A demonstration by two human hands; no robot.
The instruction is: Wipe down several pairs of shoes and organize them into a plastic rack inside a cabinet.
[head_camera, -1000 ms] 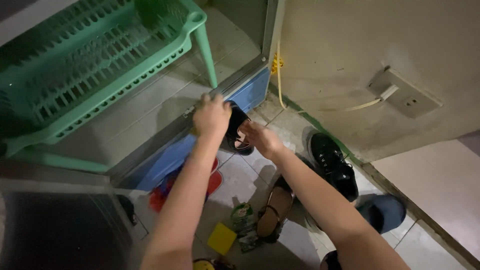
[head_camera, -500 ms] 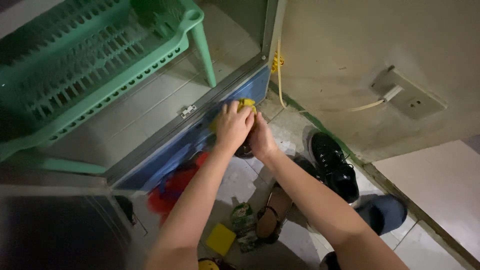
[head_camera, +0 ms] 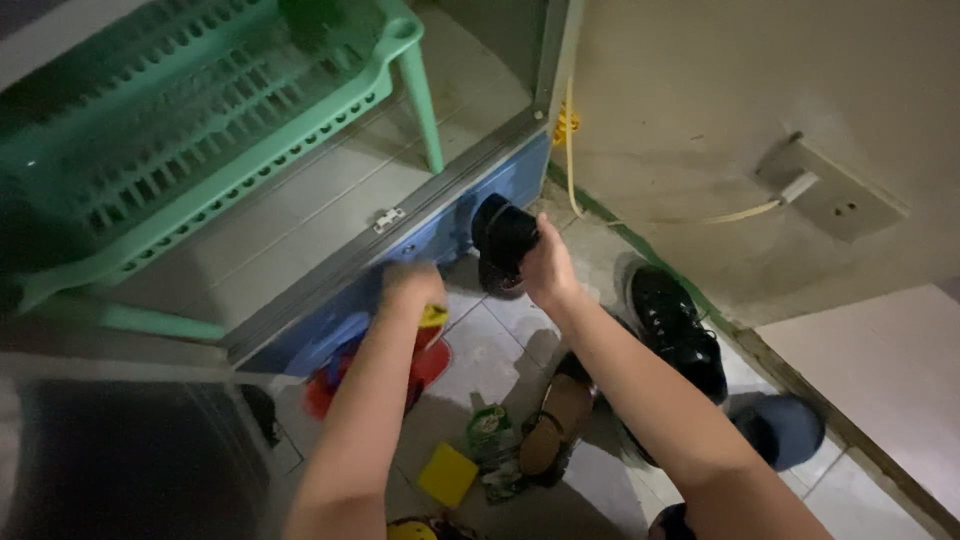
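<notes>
1. Upper left: green plastic rack [head_camera: 200,130] on the tiled counter [head_camera: 330,215].
2. Centre-left: left hand [head_camera: 410,290] clenched on a small yellow cloth [head_camera: 433,316], against the blue cabinet front [head_camera: 440,225].
3. Centre: right hand [head_camera: 548,268] grasps a black shoe [head_camera: 503,238], lifted off the floor.
4. Lower centre: yellow sponge [head_camera: 447,474], brown sandal [head_camera: 548,430].
5. Right: black sneaker [head_camera: 675,325] on the floor, wall socket [head_camera: 835,195] above.

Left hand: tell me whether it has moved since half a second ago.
Yes. The left hand has pulled back from the black shoe, down along the blue cabinet edge toward the person.
</notes>
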